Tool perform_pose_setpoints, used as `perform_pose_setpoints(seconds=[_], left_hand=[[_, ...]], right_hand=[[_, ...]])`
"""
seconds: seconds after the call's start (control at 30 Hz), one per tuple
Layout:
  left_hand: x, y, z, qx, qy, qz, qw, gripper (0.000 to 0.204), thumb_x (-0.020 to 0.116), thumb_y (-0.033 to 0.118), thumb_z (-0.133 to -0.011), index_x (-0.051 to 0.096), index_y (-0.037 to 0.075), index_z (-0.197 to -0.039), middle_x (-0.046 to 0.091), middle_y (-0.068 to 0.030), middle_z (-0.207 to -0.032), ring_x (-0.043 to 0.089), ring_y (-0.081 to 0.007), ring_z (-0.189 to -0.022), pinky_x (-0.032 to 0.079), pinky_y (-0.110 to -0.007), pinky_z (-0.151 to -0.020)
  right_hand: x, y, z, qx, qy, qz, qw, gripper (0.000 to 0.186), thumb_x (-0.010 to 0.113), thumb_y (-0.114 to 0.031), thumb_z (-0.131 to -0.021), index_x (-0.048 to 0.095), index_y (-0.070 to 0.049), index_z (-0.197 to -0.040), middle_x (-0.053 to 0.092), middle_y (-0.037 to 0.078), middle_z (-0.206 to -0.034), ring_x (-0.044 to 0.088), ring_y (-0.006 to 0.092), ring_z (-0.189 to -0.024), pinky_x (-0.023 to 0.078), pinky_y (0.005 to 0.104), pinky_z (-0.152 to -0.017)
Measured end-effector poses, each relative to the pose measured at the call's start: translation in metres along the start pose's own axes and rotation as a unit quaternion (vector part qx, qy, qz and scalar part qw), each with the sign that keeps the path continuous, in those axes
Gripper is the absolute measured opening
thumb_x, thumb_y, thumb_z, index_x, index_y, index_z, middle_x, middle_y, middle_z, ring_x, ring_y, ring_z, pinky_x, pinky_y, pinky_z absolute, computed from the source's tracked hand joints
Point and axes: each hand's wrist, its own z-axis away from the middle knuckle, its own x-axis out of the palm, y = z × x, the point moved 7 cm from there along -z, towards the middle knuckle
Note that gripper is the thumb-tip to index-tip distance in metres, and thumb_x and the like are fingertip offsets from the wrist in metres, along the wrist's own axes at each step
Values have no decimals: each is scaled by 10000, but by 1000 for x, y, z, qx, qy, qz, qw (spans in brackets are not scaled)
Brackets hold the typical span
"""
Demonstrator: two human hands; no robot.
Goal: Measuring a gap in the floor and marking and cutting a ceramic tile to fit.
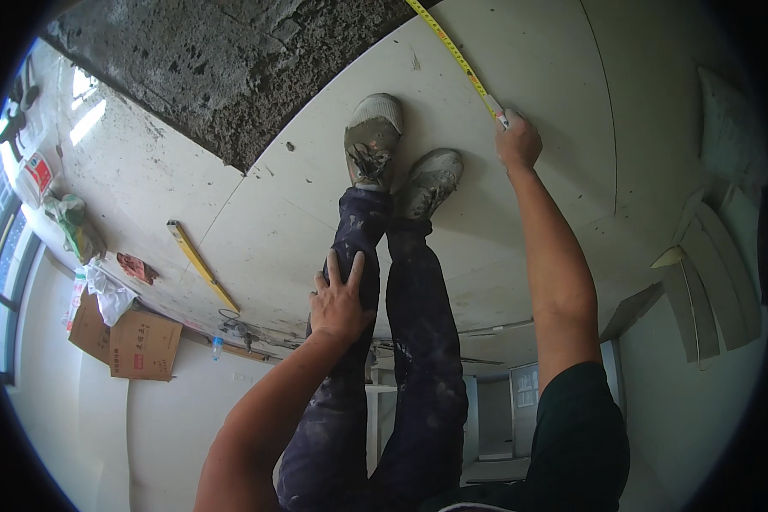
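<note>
A yellow tape measure (455, 53) is pulled out over the pale floor tiles (538, 51), running from the top edge down to my right hand (519, 142). The fingers of that hand are closed round its lower end, where a small whitish part shows. My left hand (341, 300) rests on my left leg near the knee, fingers spread, holding nothing. Past my shoes (374, 136) lies a patch of rough dark mortar (205, 72), bordered by the tiles. The far end of the tape is out of view.
On the left lies a yellow spirit level (203, 266). Beyond it are a reddish scrap (136, 269), a cardboard box (145, 345), a white plastic bag (109, 294) and a red-and-white bucket (36, 177). A small bottle (218, 348) stands by the wall. Grey boards (715, 277) lean at the right.
</note>
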Motion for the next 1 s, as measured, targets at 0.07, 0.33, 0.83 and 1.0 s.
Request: perform_pose_setpoints(seconds=[0.07,0.33,0.83,1.0], left_hand=[[2,-1,0,1,3,-1,1000,1104,838,300,-640,171,275,-1520,170,-208,-1532,397,-443,-1262,459,-507,-950],[4,-4,1,-4,9,22,1000,1058,827,265,-661,198,293,-1511,168,-204,-1540,365,-467,-1299,466,-523,-942],[12,48,74,235,207,107,944,665,754,245,-740,487,24,-1307,435,-191,-1412,385,-369,-1337,341,-441,-1094],[13,41,94,120,-17,742,660,666,724,243,-865,408,8,-1403,561,-146,-1290,545,-245,-1165,467,-342,-948]], right_hand=[[1,0,1,8,-5,-3,1000,191,653,-261,-838,665,-154,-996,681,117,-940,652,350,-891,527,465,-747],[-2,-5,1,-10,18,-18,1000,185,623,-279,-853,657,-124,-948,674,130,-959,646,373,-878,522,483,-738],[-90,52,245,-155,-120,-98,976,204,633,-270,-868,620,-83,-788,625,139,-783,620,365,-753,486,481,-649],[-171,9,301,-308,-167,-107,931,165,640,-242,-844,622,-94,-772,616,122,-775,618,351,-755,490,481,-640]])
